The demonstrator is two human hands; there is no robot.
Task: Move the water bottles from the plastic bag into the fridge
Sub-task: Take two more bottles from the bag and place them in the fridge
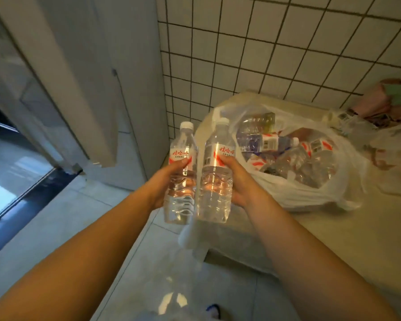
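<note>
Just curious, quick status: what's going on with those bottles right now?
Left hand grips one bottle, right hand another. More bottles in plastic bag. Fridge door open, nothing blocking.

Hands (202, 181) hold two bottles (214, 179)

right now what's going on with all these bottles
A person is moving water from a bag to the fridge. The left hand grips one water bottle and the right hand grips another, both upright, held side by side. More bottles lie in the open plastic bag on the counter to the right. The fridge stands open on the left.
</note>
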